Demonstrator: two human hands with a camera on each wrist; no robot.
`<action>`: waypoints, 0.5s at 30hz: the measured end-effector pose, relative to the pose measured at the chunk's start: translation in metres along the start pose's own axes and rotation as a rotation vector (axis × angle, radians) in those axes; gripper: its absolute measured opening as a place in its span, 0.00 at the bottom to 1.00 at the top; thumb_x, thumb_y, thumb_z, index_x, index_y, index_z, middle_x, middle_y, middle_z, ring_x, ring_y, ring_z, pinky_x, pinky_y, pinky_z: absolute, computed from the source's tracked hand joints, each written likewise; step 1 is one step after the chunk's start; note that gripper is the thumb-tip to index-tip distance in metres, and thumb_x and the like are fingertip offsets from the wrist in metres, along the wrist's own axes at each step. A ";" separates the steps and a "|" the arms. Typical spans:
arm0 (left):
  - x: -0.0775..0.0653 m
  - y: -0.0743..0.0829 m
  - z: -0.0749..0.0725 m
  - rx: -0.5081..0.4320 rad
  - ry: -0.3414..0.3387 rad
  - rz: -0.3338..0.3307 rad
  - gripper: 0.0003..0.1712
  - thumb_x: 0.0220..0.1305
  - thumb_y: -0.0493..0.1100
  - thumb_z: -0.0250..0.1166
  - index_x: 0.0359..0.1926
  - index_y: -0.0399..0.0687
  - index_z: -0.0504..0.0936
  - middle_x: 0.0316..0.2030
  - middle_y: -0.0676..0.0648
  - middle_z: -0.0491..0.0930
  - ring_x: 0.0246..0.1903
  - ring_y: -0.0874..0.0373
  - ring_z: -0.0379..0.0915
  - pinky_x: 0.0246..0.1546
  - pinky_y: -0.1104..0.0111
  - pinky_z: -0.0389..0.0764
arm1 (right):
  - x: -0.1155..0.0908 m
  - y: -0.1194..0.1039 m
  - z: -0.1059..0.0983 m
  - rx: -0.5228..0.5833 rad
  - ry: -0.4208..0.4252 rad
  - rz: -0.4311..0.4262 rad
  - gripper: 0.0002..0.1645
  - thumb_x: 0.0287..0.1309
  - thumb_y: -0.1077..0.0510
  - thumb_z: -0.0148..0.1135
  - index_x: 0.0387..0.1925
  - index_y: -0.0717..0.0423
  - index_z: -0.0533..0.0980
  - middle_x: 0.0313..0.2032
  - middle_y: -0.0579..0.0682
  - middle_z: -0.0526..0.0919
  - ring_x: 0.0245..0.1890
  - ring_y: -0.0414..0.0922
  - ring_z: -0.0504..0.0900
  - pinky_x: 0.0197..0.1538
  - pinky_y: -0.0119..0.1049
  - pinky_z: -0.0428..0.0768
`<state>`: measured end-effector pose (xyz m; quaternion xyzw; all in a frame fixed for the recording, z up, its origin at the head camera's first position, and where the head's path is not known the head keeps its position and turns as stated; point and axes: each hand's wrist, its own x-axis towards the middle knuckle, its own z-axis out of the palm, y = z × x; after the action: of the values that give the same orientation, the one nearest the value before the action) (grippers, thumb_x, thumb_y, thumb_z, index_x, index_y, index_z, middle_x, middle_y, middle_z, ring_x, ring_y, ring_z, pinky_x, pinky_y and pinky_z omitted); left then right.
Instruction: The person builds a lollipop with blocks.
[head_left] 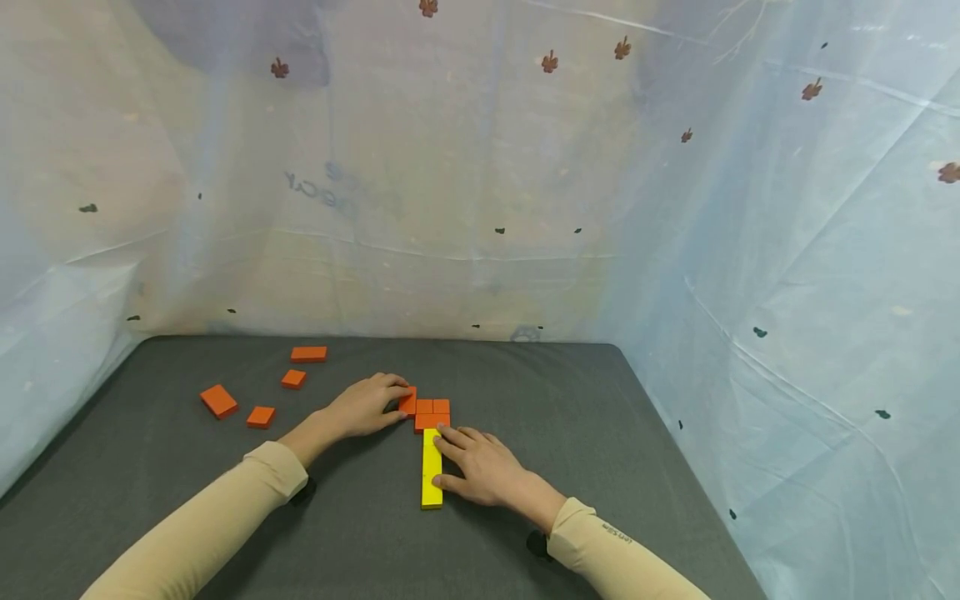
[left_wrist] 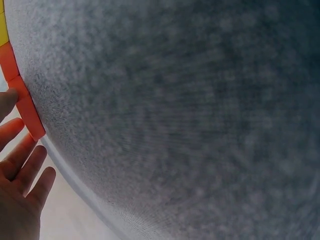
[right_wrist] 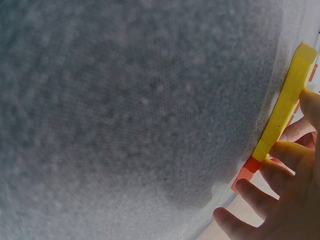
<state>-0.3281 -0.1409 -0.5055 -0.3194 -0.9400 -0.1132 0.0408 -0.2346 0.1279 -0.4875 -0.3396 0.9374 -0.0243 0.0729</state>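
Near the table's middle, several orange blocks [head_left: 432, 407] sit together in a small group. My left hand [head_left: 365, 406] pinches an upright orange block [head_left: 407, 402] at the group's left side, thumb at its near end and fingers at its far end. This block [left_wrist: 29, 111] shows between thumb and fingers in the left wrist view. Below the group runs a yellow strip [head_left: 431, 479]; the right wrist view shows a seam between its long and short yellow pieces [right_wrist: 287, 102]. Along its right side, my right hand [head_left: 483, 467] touches it with extended fingers and thumb.
On the left of the dark grey table [head_left: 360, 533] lie loose orange blocks: a long one [head_left: 309, 354], two small ones [head_left: 293, 379] and a larger one [head_left: 219, 402]. Pale plastic sheeting [head_left: 405, 183] hangs behind the table and along its sides.
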 end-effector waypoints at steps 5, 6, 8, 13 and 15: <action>-0.001 0.000 -0.003 -0.017 0.001 -0.015 0.28 0.70 0.52 0.71 0.66 0.44 0.82 0.63 0.41 0.77 0.60 0.42 0.75 0.61 0.46 0.78 | 0.000 -0.001 -0.002 0.002 -0.007 0.006 0.43 0.75 0.30 0.50 0.81 0.43 0.59 0.81 0.43 0.55 0.78 0.50 0.61 0.74 0.56 0.67; -0.002 -0.001 -0.004 -0.023 0.008 -0.018 0.28 0.70 0.52 0.71 0.66 0.44 0.81 0.64 0.41 0.77 0.61 0.42 0.75 0.61 0.46 0.78 | -0.001 -0.001 -0.002 0.004 -0.007 0.006 0.42 0.75 0.30 0.50 0.81 0.43 0.59 0.81 0.43 0.55 0.78 0.50 0.61 0.74 0.56 0.67; -0.004 -0.004 -0.007 -0.041 0.029 -0.020 0.28 0.70 0.51 0.70 0.66 0.43 0.81 0.64 0.40 0.77 0.62 0.41 0.74 0.61 0.44 0.77 | -0.001 -0.001 -0.002 0.008 -0.006 0.004 0.42 0.75 0.31 0.50 0.81 0.43 0.59 0.81 0.44 0.55 0.78 0.51 0.61 0.74 0.56 0.67; -0.011 -0.018 -0.018 -0.070 0.104 -0.030 0.29 0.70 0.49 0.71 0.67 0.41 0.80 0.65 0.40 0.76 0.63 0.40 0.73 0.61 0.43 0.77 | 0.000 0.000 0.000 0.014 0.006 0.000 0.42 0.75 0.30 0.50 0.81 0.43 0.60 0.81 0.44 0.55 0.78 0.51 0.61 0.74 0.56 0.67; -0.016 -0.025 -0.023 -0.070 0.125 -0.048 0.29 0.71 0.48 0.70 0.68 0.41 0.79 0.66 0.39 0.76 0.64 0.39 0.73 0.61 0.42 0.77 | -0.001 0.001 0.000 0.016 0.008 -0.002 0.43 0.75 0.30 0.50 0.81 0.44 0.59 0.81 0.44 0.55 0.78 0.51 0.61 0.74 0.56 0.67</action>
<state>-0.3307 -0.1753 -0.4905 -0.2901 -0.9385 -0.1667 0.0853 -0.2347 0.1290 -0.4878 -0.3396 0.9372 -0.0334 0.0716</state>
